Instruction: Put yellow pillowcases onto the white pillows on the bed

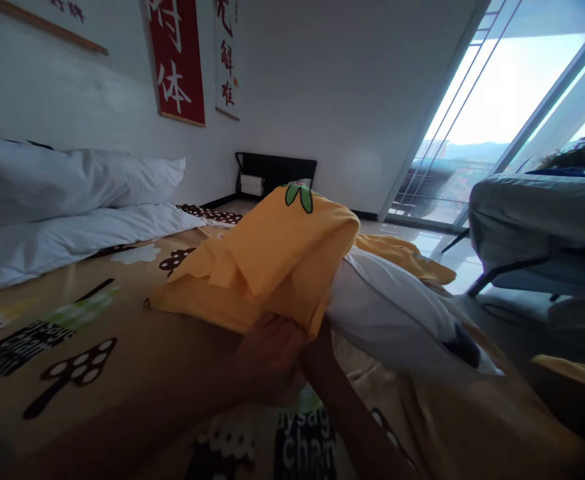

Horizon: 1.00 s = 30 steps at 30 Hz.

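Note:
A yellow pillowcase [272, 260] with a green leaf print stands bunched up on the bed in front of me. My left hand [275, 343] has its fingers closed around the near lower edge of the cloth. Close beside it, my right hand [320, 347] reaches up under the same edge; its fingers are hidden by the cloth and by my left hand. A white pillow [387, 307] lies just to the right, its left end against or under the yellow cloth. I cannot tell whether any of it is inside.
The brown patterned bed sheet [137, 347] spreads under everything. White pillows [82, 180] lie at the left by the wall. More yellow cloth [402, 257] lies behind the white pillow. A grey padded seat [537, 220] stands at right, near a glass door [472, 113].

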Each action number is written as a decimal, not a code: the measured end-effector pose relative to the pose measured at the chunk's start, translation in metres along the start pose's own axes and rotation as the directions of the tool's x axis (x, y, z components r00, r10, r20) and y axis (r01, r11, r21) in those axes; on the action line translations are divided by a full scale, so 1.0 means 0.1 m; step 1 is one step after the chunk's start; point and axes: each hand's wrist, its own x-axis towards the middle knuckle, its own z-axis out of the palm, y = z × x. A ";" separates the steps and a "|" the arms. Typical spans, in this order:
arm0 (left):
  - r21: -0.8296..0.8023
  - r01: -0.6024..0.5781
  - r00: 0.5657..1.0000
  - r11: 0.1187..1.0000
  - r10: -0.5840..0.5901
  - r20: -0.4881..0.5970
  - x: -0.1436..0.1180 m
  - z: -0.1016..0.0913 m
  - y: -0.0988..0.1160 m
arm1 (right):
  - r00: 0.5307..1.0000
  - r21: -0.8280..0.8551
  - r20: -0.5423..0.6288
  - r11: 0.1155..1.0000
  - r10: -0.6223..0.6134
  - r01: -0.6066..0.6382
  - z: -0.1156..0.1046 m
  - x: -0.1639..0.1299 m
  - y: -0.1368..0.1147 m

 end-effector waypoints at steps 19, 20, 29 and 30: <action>0.556 0.487 0.643 0.674 -0.707 0.295 0.59 -0.48 -0.61 | 0.809 0.129 -0.330 0.826 -0.486 0.549 -0.87 -0.09 -0.33; 0.566 0.513 0.642 0.645 -0.726 0.246 0.59 -0.52 -0.68 | 0.837 0.201 -0.304 0.828 -0.455 0.523 -0.95 -0.12 -0.30; 0.709 0.571 0.411 0.414 -0.892 0.189 0.59 -1.32 -1.00 | 0.992 0.250 0.102 0.963 0.074 -0.098 -1.01 -0.10 0.50; 0.697 0.544 0.401 0.468 -0.874 0.274 0.58 -1.45 -0.93 | 0.998 0.233 0.028 0.970 0.058 -0.063 -0.92 -0.09 0.52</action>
